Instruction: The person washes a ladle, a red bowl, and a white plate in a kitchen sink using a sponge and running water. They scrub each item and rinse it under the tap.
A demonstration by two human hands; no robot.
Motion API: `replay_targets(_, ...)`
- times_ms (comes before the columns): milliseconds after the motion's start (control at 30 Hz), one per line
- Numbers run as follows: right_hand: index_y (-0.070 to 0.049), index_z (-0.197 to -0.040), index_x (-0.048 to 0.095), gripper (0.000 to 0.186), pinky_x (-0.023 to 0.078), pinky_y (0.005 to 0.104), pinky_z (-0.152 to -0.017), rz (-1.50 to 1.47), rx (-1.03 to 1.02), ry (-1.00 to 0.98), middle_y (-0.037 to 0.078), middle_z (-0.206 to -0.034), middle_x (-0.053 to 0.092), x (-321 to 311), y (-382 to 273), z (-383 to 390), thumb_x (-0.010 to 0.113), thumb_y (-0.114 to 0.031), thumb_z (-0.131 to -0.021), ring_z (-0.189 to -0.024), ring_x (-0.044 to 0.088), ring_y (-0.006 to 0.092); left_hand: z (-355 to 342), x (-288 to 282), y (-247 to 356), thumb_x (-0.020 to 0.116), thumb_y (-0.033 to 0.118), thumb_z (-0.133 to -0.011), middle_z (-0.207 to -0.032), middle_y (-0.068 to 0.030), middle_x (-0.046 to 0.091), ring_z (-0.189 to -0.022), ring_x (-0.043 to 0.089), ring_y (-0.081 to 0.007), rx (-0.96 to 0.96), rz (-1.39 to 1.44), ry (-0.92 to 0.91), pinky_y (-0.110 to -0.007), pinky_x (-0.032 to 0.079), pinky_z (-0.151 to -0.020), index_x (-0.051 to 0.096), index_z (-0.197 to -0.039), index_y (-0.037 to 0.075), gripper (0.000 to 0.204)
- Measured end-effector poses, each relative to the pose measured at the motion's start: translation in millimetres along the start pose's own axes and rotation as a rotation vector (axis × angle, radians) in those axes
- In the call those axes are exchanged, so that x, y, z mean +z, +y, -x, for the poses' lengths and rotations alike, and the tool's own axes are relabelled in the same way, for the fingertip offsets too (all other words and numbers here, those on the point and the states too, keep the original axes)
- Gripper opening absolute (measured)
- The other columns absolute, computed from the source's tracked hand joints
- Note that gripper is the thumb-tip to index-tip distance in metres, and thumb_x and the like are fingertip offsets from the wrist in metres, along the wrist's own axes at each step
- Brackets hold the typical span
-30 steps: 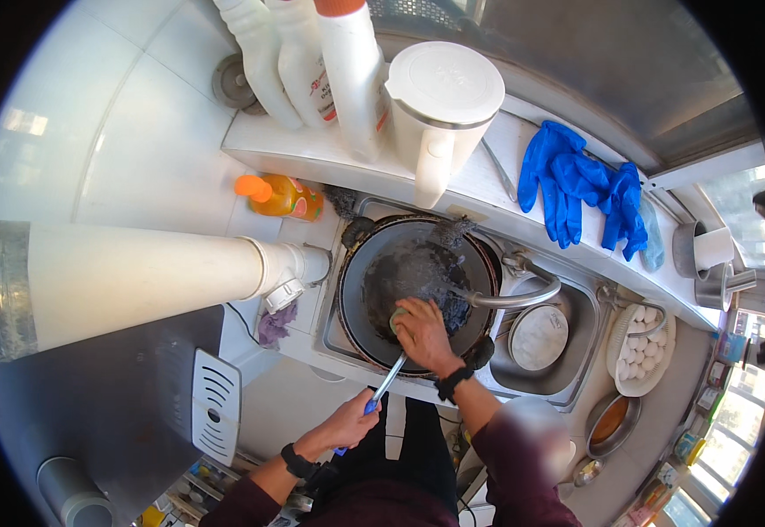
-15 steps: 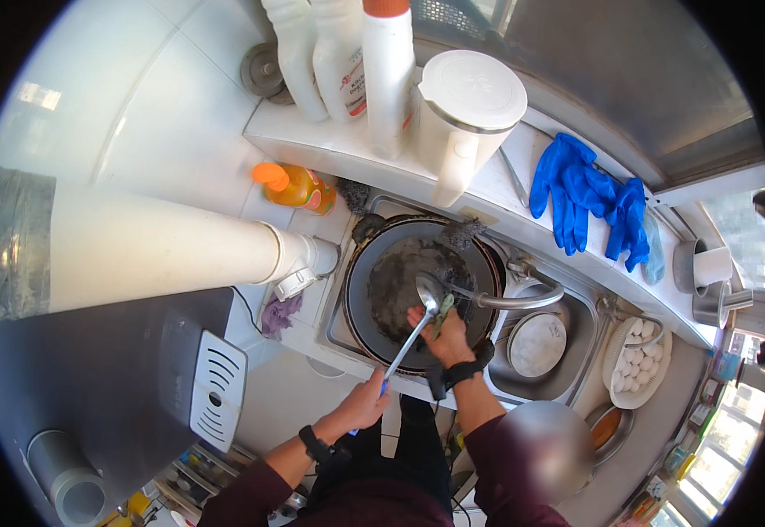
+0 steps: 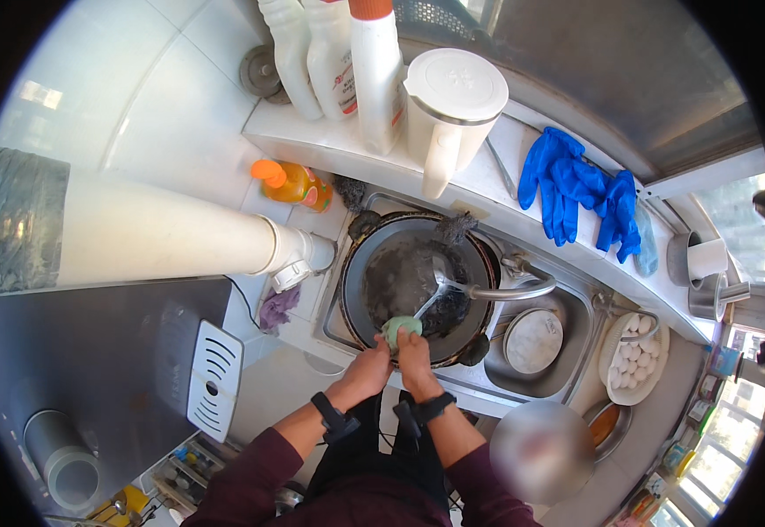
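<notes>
Ladle (image 3: 441,281): bowl over pan (image 3: 355,299), handle passing into green cloth (image 3: 402,328). Left hand (image 3: 366,371): fingers curled around handle's near end. Right hand (image 3: 416,360): closed on cloth. Pan: in sink (image 3: 330,327), left basin. Dishes (image 3: 533,341): right basin. Blue gloves (image 3: 567,189): on ledge (image 3: 347,158).

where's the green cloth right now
In the head view, the green cloth is below centre, at the right hand, over the near rim of the pan.

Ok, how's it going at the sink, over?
Left hand gripping ladle; right hand holding green cloth against it. Ladle reaches over big pan. Tap juts in, close to ladle.
</notes>
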State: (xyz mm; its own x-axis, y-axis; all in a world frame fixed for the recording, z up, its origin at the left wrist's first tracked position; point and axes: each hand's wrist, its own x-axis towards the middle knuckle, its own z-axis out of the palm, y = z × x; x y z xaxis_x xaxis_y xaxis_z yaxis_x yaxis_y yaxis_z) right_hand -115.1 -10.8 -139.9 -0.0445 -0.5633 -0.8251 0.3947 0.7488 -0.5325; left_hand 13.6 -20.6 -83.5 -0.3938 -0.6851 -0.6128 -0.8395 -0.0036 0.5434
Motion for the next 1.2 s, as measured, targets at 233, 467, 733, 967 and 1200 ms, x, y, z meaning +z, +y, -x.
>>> replay_targets(233,0.006,-0.114,0.064,0.030,0.054,0.0399,-0.082,0.226,-0.071,0.053,0.014,-0.099,0.070,-8,-3,-18,0.051,-0.021,-0.109,-0.092,0.067,0.0234,20,0,19,0.053,0.000,-0.095,-0.104,-0.0272,0.070,-0.085,0.073,-0.0452,-0.016,-0.313,0.214,-0.055,0.059,-0.071,0.050,-0.114,-0.003,0.020)
replay_targets(467,0.010,-0.104,0.069,0.030,0.052,0.0384,-0.068,-0.127,-0.082,0.019,0.014,-0.094,0.073,-1,32,-22,0.059,-0.019,-0.103,-0.081,0.066,0.0200,20,1,2,0.059,0.004,-0.091,-0.108,-0.0274,0.067,-0.097,0.069,-0.0492,0.026,-0.019,0.077,-0.057,0.057,-0.075,0.036,-0.145,-0.007,0.059)
replay_targets(733,0.006,-0.122,0.059,0.034,0.065,0.0469,-0.076,-0.225,0.192,0.104,0.026,-0.101,0.074,-33,-17,-81,0.043,-0.021,-0.111,-0.089,0.077,0.0393,62,-6,16,0.057,0.002,-0.091,-0.103,-0.0306,0.067,-0.087,0.068,-0.0517,0.006,-0.159,-0.011,-0.059,0.055,-0.073,0.029,-0.153,-0.006,0.068)
replay_targets(967,0.005,-0.132,0.051,0.037,0.059,0.0494,-0.092,-0.382,0.299,-0.098,0.027,-0.114,0.073,-20,9,-31,0.039,-0.025,-0.114,-0.104,0.074,0.0413,54,-12,18,0.052,0.015,-0.104,-0.116,-0.0301,0.066,-0.094,0.071,-0.0479,-0.004,0.263,-0.004,-0.051,0.059,-0.077,0.026,-0.161,0.006,0.063)
replay_targets(1200,0.010,-0.105,0.063,0.028,0.060,0.0438,-0.070,0.528,-0.292,0.032,0.020,-0.087,0.072,-79,-1,0,0.058,-0.018,-0.104,-0.082,0.074,0.0312,3,0,25,0.052,0.032,-0.111,-0.111,-0.0214,0.068,-0.102,0.072,-0.0345,0.064,0.675,-0.264,-0.046,0.055,-0.089,0.045,-0.147,0.005,0.045)
